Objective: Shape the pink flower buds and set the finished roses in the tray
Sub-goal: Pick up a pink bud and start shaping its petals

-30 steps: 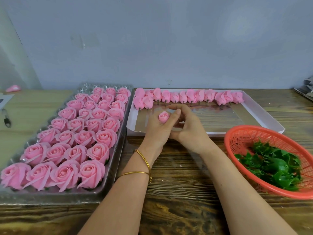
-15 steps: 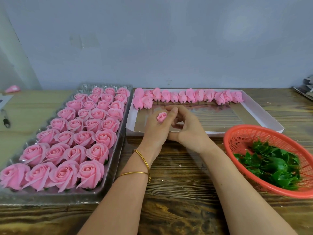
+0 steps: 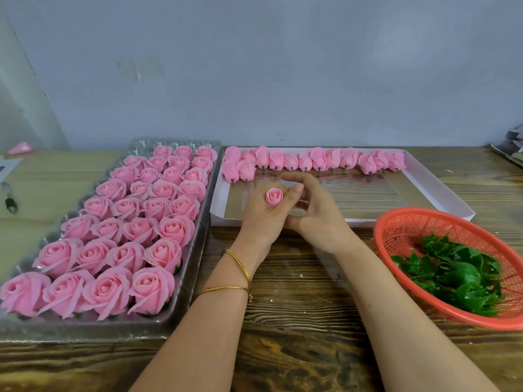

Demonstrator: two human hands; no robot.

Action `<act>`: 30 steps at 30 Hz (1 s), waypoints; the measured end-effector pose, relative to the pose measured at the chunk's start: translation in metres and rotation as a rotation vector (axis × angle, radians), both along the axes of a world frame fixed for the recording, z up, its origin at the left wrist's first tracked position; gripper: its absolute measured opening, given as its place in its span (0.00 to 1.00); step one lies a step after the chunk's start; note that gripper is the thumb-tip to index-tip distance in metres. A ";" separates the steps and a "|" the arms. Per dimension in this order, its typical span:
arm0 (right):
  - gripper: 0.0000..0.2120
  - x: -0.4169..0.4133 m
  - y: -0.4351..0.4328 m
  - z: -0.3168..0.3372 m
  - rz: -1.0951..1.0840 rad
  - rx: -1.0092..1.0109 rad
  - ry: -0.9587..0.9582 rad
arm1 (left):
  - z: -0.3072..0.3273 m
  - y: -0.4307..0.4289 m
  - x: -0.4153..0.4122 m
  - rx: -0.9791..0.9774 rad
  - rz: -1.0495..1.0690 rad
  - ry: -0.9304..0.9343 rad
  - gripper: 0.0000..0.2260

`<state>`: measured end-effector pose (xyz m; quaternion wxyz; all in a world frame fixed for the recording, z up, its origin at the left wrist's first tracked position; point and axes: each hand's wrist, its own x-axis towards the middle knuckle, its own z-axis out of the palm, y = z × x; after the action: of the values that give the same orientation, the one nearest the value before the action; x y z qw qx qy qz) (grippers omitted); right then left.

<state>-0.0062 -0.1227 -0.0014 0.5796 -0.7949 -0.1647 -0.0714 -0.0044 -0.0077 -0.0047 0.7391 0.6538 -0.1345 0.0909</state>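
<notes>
Since a second ago the small pink foam bud (image 3: 274,197) has tipped its tight spiral upward, and the right forefinger has stretched out above it. Nearest lies the rough, dark-grained wooden table (image 3: 297,321). At centre frame the left hand (image 3: 261,222), with thin gold bangles (image 3: 240,267) on its wrist, curls round the bud. The right hand (image 3: 322,222) arches half-open behind, gripping nothing. At left, a clear ribbed plastic tray (image 3: 93,331) holds soft, layered pink roses (image 3: 152,290). At right, an orange mesh basket (image 3: 410,224) holds glossy green calyxes (image 3: 452,275). Farthest, closed teardrop buds (image 3: 319,161) line a shallow white cardboard box (image 3: 223,219).
</notes>
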 end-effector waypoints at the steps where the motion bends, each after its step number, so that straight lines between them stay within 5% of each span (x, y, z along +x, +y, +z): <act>1: 0.32 0.000 0.000 0.001 0.004 0.007 0.007 | 0.000 0.000 0.000 0.009 0.005 -0.008 0.06; 10: 0.20 -0.008 0.005 0.018 -0.084 0.273 0.065 | -0.001 -0.001 0.000 0.208 0.289 -0.108 0.14; 30: 0.14 -0.010 0.014 0.018 -0.073 0.171 0.042 | -0.001 -0.005 -0.002 0.255 0.280 -0.150 0.19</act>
<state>-0.0158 -0.1091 0.0167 0.6456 -0.7493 -0.1166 -0.0897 -0.0062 -0.0126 -0.0062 0.6182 0.7460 -0.1072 0.2234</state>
